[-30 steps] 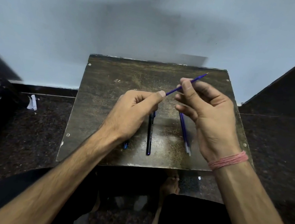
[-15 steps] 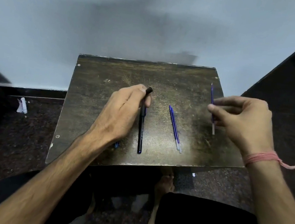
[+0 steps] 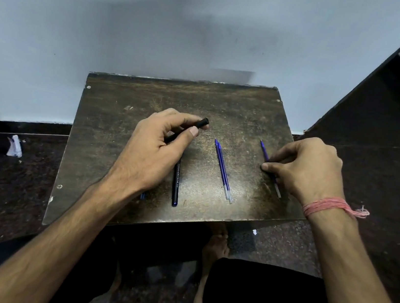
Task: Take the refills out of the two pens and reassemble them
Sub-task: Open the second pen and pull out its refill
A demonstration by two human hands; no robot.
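On the scuffed dark wooden worktop [image 3: 121, 155], the left hand [image 3: 158, 150] grips a slim black plastic pen barrel [image 3: 201, 123]; right of it lie two thin blue refills [image 3: 223, 170], then a third blue refill [image 3: 263, 152] pinched by the right hand [image 3: 311, 172].

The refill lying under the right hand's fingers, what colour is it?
Blue, clearest in the head view.

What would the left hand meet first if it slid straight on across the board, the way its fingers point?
The left hand, holding a black pen barrel, points rightward; likely first the pair of blue refills lying on the board, though height is unclear.
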